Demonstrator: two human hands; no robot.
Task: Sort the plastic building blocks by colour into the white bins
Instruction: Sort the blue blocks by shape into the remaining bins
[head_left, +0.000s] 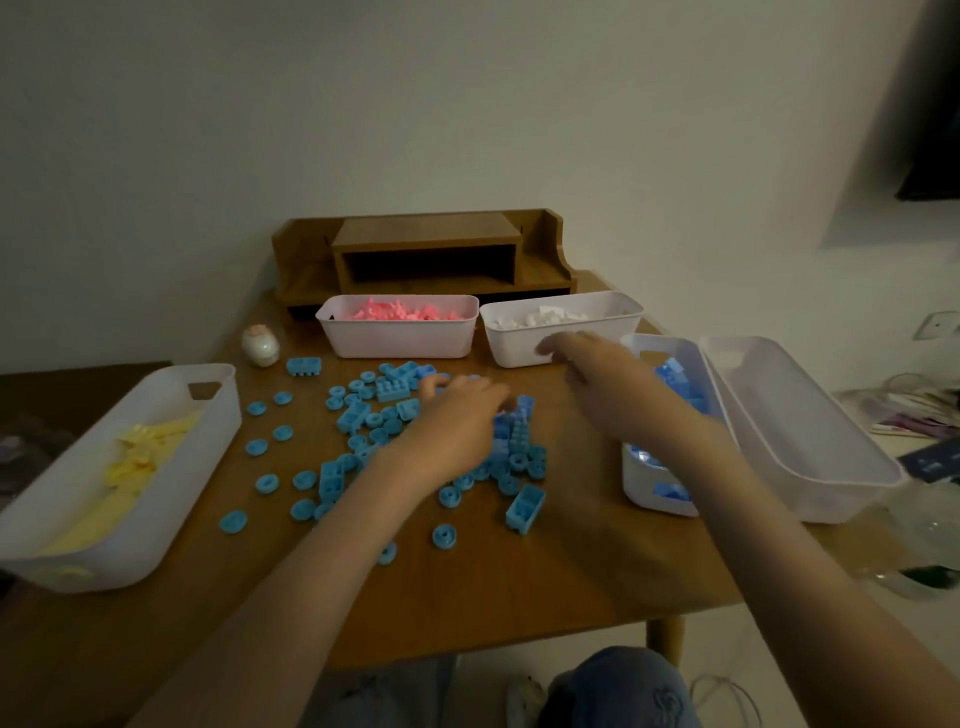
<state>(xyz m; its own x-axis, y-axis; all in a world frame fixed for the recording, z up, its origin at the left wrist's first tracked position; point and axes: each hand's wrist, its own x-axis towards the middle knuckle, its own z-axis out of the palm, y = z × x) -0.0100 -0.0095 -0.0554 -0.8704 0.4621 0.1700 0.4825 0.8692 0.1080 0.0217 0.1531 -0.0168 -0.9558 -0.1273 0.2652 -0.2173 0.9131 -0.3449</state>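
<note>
Light blue blocks and round pieces (358, 415) lie scattered over the middle of the wooden table (571, 545). My left hand (457, 421) rests on the pile with its fingers curled round some darker blue blocks (511, 436). My right hand (602, 384) is blurred and hovers with loosely bent fingers between the bin of white blocks (519, 351) and the bin of blue blocks (649, 493). Nothing shows in its fingers. A bin of pink blocks (397, 343) stands at the back. A bin of yellow blocks (171, 519) stands at the left.
An empty white bin (810, 467) leans beside the blue one at the table's right edge. A wooden desk shelf (426, 254) stands against the wall behind the bins. A pale egg-shaped object (260, 345) sits left of the pink bin. Clutter lies off the table's right side.
</note>
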